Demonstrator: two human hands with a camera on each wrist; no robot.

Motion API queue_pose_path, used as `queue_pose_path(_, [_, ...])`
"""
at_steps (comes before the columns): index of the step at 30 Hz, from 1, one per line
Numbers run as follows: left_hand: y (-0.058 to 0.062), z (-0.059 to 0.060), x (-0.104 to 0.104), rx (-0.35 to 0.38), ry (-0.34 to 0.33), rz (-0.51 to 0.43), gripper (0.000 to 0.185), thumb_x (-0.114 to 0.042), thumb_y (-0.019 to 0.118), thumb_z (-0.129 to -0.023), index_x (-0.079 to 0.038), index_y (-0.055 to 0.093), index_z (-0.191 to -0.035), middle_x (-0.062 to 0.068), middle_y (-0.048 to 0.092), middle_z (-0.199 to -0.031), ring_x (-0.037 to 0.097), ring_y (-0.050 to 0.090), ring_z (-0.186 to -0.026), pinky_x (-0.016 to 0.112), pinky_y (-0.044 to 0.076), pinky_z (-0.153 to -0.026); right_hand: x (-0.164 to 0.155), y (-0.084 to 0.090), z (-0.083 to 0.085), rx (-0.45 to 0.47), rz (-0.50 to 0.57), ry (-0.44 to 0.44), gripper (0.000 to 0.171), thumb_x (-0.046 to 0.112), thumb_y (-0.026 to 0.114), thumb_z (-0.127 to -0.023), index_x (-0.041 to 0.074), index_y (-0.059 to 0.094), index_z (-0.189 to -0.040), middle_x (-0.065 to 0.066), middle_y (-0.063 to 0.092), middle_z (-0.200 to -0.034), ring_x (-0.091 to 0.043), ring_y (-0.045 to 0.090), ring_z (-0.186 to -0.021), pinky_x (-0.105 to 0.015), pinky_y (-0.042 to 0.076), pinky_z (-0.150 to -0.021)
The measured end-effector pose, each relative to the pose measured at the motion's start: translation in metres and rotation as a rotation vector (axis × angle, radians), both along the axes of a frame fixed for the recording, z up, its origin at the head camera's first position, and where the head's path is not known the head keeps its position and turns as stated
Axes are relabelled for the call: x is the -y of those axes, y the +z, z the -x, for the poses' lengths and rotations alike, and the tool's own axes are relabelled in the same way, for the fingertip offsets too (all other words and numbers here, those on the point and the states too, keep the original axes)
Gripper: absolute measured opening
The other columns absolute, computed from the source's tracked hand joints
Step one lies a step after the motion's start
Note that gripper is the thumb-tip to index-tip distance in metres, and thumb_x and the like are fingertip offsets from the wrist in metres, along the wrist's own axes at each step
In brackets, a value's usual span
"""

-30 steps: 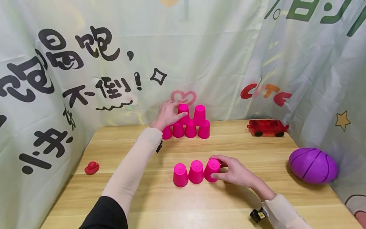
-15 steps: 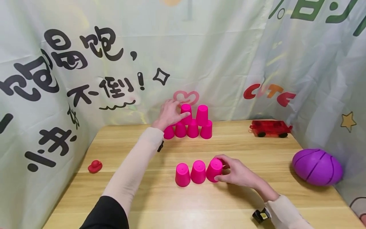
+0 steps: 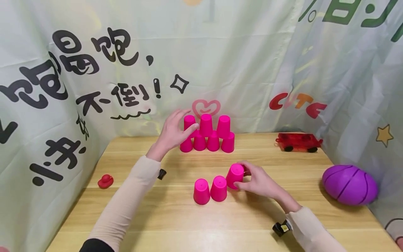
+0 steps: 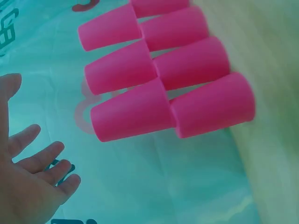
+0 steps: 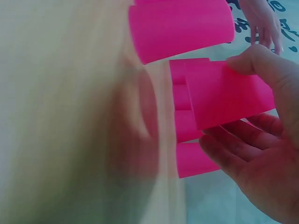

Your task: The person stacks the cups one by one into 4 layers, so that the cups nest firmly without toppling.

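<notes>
Pink cups stand upside down in a pyramid (image 3: 213,142) at the back of the table, with three cups in its upper row. My left hand (image 3: 173,132) hovers open beside the upper left cup (image 3: 189,122). In the left wrist view its spread fingers (image 4: 32,161) are apart from the cups (image 4: 135,114). Nearer to me, my right hand (image 3: 256,181) grips a single pink cup (image 3: 235,174), tilted and raised off the wood. The right wrist view shows my thumb and fingers (image 5: 247,144) round this cup (image 5: 224,93). Two more pink cups (image 3: 201,191) (image 3: 218,189) stand to its left.
A red toy car (image 3: 297,141) sits at the back right and a purple ball (image 3: 349,184) at the right edge. A small red duck (image 3: 105,181) lies at the left edge. Printed cloth (image 3: 94,87) walls the wooden table (image 3: 189,224) on three sides.
My left hand has let go of the pyramid's upper left cup and drawn back to the left, uncovering it. My right hand has lifted and tilted the rightmost front cup.
</notes>
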State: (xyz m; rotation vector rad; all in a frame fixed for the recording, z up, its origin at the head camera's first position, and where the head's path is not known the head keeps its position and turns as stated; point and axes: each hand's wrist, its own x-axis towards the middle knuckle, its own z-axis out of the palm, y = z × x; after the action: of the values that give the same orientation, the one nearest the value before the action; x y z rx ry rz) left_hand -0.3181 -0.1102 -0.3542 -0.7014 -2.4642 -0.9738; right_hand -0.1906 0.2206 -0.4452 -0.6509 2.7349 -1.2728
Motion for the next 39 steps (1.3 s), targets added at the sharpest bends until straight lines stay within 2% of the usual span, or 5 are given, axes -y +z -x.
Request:
queue_pose_path(4, [-0.011, -0.013, 0.010, 0.012, -0.029, -0.062, 0.059, -0.036, 0.077, -0.095, -0.008, 0.061, -0.145, 0.013, 0.065, -0.142, 0.034, 0.059, -0.134, 0.055, 0.049, -0.112, 0.005, 0.008, 0.011, -0.037, 0.014, -0.031, 0.060, 0.017, 0.087, -0.085, 0.007, 0.058, -0.136, -0.004, 0.073, -0.117, -0.026, 0.071, -0.106, -0.055, 0.060, -0.095])
queue_pose_path(9, [-0.029, -0.035, 0.015, 0.130, -0.050, -0.094, 0.058, -0.036, 0.077, -0.095, -0.006, 0.063, -0.143, 0.018, 0.070, -0.137, 0.040, 0.066, -0.126, 0.056, 0.055, -0.106, 0.013, 0.017, 0.026, -0.115, 0.053, -0.034, 0.060, 0.015, 0.087, -0.085, 0.006, 0.058, -0.137, -0.007, 0.074, -0.118, -0.025, 0.072, -0.104, -0.052, 0.061, -0.095])
queue_pose_path(26, [-0.093, -0.093, 0.039, 0.295, -0.227, -0.088, 0.028, -0.013, 0.076, -0.095, -0.007, 0.072, -0.123, 0.006, 0.080, -0.105, 0.021, 0.076, -0.097, 0.044, 0.063, -0.093, 0.037, 0.062, 0.068, -0.151, 0.102, -0.074, 0.063, 0.019, 0.086, -0.088, 0.008, 0.058, -0.143, -0.011, 0.071, -0.125, -0.031, 0.071, -0.108, -0.053, 0.060, -0.097])
queue_pose_path(31, [-0.102, -0.106, 0.041, 0.391, -0.306, -0.026, 0.035, -0.015, 0.076, -0.096, -0.003, 0.070, -0.128, 0.004, 0.078, -0.103, 0.014, 0.073, -0.095, 0.041, 0.062, -0.093, 0.042, 0.081, 0.081, -0.143, 0.146, -0.084, 0.062, 0.020, 0.085, -0.089, 0.008, 0.058, -0.144, -0.012, 0.071, -0.126, -0.032, 0.071, -0.108, -0.053, 0.060, -0.096])
queue_pose_path(39, [-0.107, -0.116, 0.039, 0.478, -0.393, 0.031, 0.046, -0.020, 0.077, -0.095, -0.005, 0.065, -0.137, 0.011, 0.076, -0.122, 0.027, 0.073, -0.112, 0.046, 0.059, -0.100, 0.046, 0.105, 0.105, -0.163, 0.209, -0.125, 0.059, 0.025, 0.082, -0.092, 0.010, 0.058, -0.144, -0.014, 0.071, -0.126, -0.032, 0.070, -0.110, -0.049, 0.059, -0.099])
